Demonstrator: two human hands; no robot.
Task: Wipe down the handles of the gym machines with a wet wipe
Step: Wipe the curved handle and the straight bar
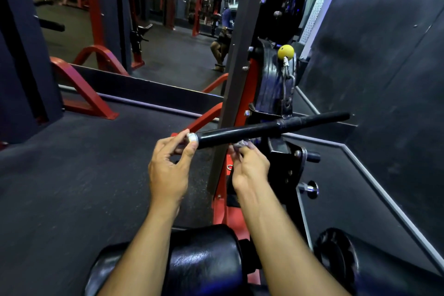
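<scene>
A black straight bar handle (269, 127) hangs across the middle of the view from a cable clip, tilted up to the right. My left hand (171, 163) pinches its silver left end cap between thumb and fingers. My right hand (247, 166) is just below the bar's left half and pinches a crumpled grey-white wet wipe (241, 143) at its fingertips, up against the bar's underside. Motion blur hides whether the wipe touches the bar.
A red and black cable machine frame (242, 94) stands behind the bar, with a yellow ball stopper (285, 51) on the cable. Black padded rollers (204, 259) sit below my forearms. A dark wall (384, 60) is to the right, a mirror (149, 19) to the left.
</scene>
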